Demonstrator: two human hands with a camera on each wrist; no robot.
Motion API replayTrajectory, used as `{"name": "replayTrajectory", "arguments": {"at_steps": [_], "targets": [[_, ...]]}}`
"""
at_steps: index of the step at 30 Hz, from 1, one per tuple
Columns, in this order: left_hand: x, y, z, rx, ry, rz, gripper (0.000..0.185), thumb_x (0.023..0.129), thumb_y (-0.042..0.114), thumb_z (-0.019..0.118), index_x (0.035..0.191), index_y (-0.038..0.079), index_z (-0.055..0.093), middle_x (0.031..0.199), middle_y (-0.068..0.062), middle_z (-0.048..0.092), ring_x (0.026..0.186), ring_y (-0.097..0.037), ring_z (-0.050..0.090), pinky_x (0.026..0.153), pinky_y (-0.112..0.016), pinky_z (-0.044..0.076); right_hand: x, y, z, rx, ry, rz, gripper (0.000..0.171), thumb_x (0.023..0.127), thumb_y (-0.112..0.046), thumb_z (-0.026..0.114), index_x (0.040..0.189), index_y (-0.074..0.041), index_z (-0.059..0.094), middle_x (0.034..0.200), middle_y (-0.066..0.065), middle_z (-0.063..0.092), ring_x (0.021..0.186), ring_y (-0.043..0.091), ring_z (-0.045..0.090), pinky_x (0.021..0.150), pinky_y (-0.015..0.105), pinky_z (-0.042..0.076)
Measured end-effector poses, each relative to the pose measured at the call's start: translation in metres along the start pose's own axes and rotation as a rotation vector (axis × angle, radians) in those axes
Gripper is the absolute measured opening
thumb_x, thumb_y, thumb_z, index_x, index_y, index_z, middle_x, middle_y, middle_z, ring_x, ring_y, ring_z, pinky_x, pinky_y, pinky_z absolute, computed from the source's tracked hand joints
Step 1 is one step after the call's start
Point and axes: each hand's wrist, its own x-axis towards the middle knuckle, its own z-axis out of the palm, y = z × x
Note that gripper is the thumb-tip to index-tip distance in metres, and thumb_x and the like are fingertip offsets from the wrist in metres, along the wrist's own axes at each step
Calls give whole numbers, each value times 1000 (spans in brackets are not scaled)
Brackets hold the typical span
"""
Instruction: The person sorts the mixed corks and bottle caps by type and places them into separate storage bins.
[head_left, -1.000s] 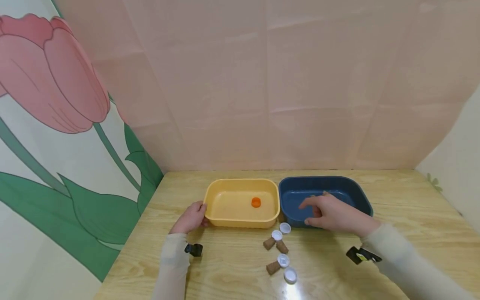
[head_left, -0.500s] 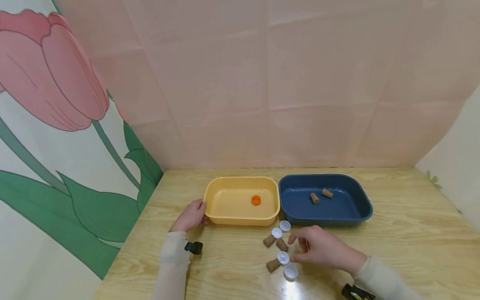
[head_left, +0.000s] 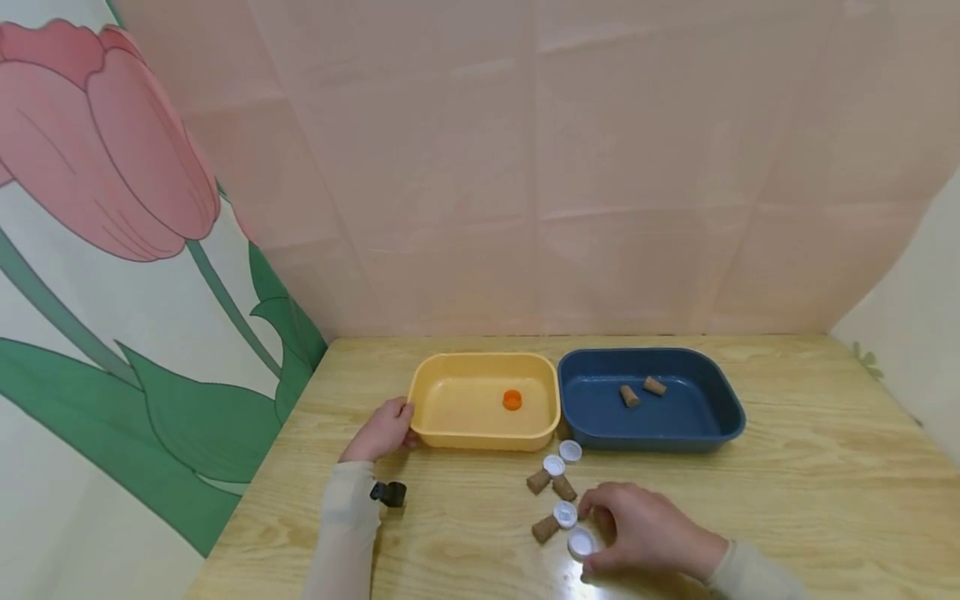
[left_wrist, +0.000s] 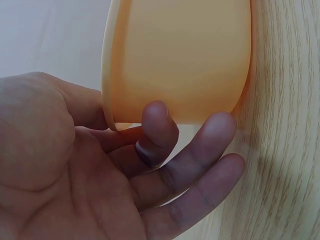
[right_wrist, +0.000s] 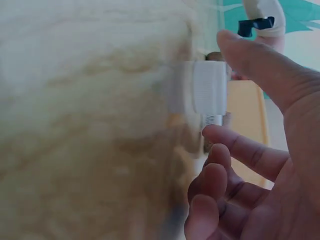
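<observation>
down low, right hand [head_left: 645, 533] fingers curled around white cap [head_left: 581, 543]; left hand [head_left: 381, 433] gripping yellow tray [head_left: 450, 437]

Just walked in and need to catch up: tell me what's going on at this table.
A person is working with bottle caps and corks beside two trays. The right hand reaches over a white cap at the near end of a cluster of caps and corks; a grip isn't clear. The left hand holds the yellow tray, which contains one orange cap. The blue tray holds two corks.
</observation>
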Motion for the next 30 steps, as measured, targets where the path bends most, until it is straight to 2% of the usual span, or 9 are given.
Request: {"name": "replayTrajectory", "arguments": {"at_steps": [10,23,30], "targets": [[0,0,1,-7,-2,6,34,109,17,35,121,-6,57,88,-13,62,77,-25,66,75,-41,57,4,18,4,204,-109,-106,45,75,-45,85,115,-28,74,79,-13,51,70,-1,46,59,22,39],[1,-1,2,-20,1,-5,33,109,18,35,118,-5,58,88,-12,62,77,-25,66,73,-41,57,6,24,6,195,-74,-247,41,77,-41,84,114,-25,76,81,-15,51,71,-3,46,60,18,42],[1,-1,2,-19,2,5,34,109,18,35,118,-5,58,87,-13,62,77,-26,66,73,-41,57,8,21,5,212,-115,-210,37,79,-42,82,112,-26,77,82,-16,53,73,-2,48,62,19,42]]}}
